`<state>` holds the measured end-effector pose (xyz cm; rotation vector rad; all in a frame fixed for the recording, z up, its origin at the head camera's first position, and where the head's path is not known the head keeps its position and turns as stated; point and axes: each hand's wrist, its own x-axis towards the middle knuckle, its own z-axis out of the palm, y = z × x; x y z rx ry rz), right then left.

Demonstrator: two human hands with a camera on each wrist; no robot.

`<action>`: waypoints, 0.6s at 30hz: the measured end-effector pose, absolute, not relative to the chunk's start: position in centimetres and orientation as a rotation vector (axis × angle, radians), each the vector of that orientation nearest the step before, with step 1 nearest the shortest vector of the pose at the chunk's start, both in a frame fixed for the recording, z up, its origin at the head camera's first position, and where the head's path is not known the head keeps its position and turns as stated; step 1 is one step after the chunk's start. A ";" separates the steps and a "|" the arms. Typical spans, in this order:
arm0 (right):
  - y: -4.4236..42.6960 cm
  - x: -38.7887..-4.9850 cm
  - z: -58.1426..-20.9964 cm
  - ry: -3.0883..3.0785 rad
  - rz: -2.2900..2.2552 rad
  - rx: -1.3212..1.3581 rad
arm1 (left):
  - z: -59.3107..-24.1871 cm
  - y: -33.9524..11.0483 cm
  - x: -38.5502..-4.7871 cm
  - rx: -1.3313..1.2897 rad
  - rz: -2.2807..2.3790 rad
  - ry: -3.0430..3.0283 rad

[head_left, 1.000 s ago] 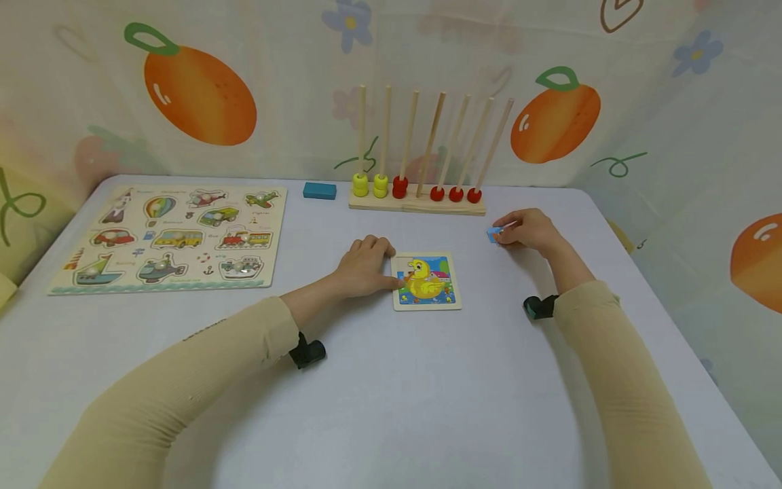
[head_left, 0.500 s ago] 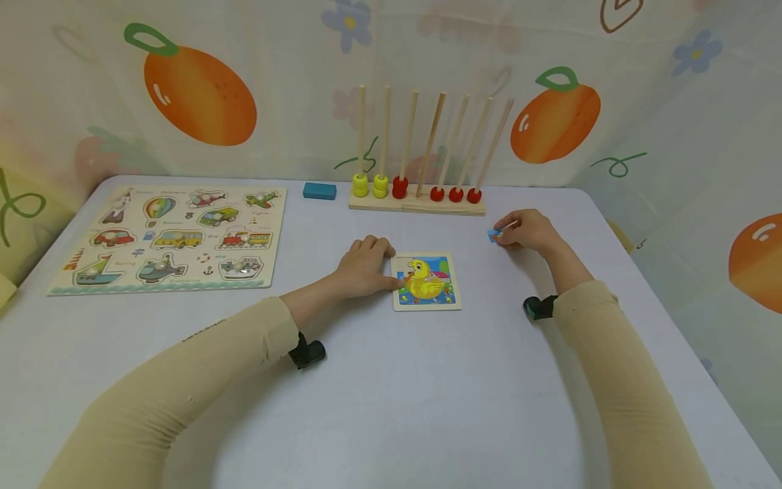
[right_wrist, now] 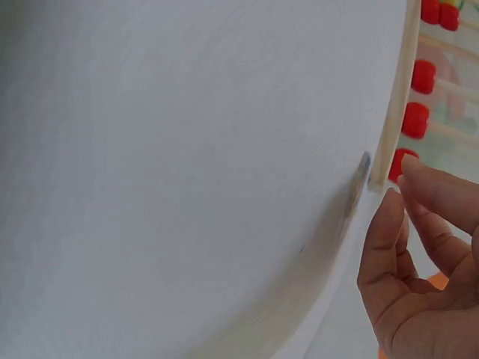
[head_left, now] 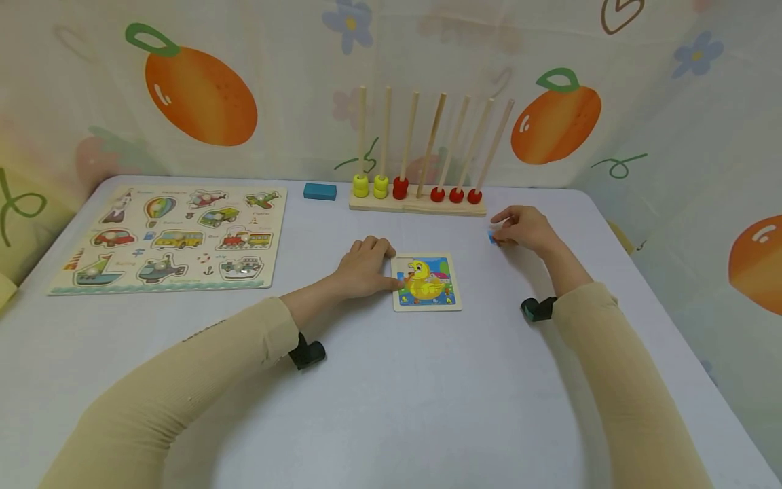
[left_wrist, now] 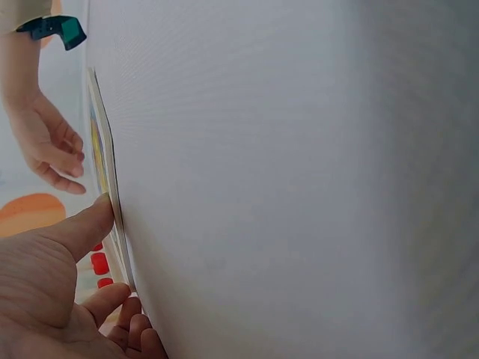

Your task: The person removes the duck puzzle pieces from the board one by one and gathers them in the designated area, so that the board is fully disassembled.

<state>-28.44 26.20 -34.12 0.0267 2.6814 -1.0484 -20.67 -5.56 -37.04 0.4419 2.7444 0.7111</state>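
Note:
A small square puzzle [head_left: 426, 282] with a yellow duck picture and a pale frame lies flat on the table. My left hand [head_left: 364, 270] rests along its left side. The thumb touches the left part, and the index fingertip is at the upper left corner [left_wrist: 120, 287]. Farther right, a small blue puzzle piece [head_left: 491, 237] lies on the table, partly hidden by my right hand [head_left: 527, 229]. In the right wrist view the piece [right_wrist: 361, 179] stands apart from the thumb and index finger, which have a gap between them.
A counting rack [head_left: 415, 204] with upright rods and yellow and red beads stands at the back. Left of it lies a blue block [head_left: 320, 191]. A large vehicle peg puzzle [head_left: 174, 238] covers the far left. A fruit-printed cloth [head_left: 293, 81] hangs behind the table.
My right hand has lifted its fingertips slightly off the blue piece, which now lies on the table. The left hand and duck puzzle stay where they were.

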 end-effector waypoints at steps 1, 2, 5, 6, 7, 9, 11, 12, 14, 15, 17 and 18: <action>25.9 -28.4 -34.0 2.684 -1.054 0.014 | -37.1 -5.5 -20.7 0.444 0.710 2.745; 25.6 -28.4 -33.9 2.692 -1.051 0.012 | -37.1 -5.5 -20.7 0.445 0.711 2.745; 24.7 -28.3 -33.5 2.691 -1.053 -0.027 | -37.1 -5.6 -20.7 0.448 0.709 2.748; 24.4 -28.3 -33.4 2.691 -1.055 -0.034 | -37.1 -5.6 -20.7 0.448 0.709 2.749; 24.1 -28.3 -33.4 2.692 -1.054 -0.045 | -37.1 -5.6 -20.7 0.448 0.709 2.749; 23.6 -28.2 -33.2 2.690 -1.062 -0.065 | -37.1 -5.6 -20.6 0.446 0.712 2.747; 23.1 -28.0 -33.2 2.689 -1.058 -0.086 | -37.1 -5.6 -20.6 0.444 0.715 2.743; 22.8 -27.9 -33.2 2.683 -1.064 -0.096 | -37.1 -5.6 -20.6 0.443 0.717 2.742; 22.3 -27.8 -33.2 2.665 -1.083 -0.142 | -37.1 -5.6 -20.6 0.444 0.719 2.742; 22.0 -27.7 -33.2 2.653 -1.094 -0.162 | -37.1 -5.6 -20.6 0.445 0.719 2.742; 21.5 -27.6 -33.3 2.630 -1.123 -0.205 | -37.1 -5.6 -20.7 0.448 0.721 2.743; 21.2 -27.5 -33.4 2.619 -1.138 -0.230 | -37.1 -5.6 -20.7 0.452 0.722 2.743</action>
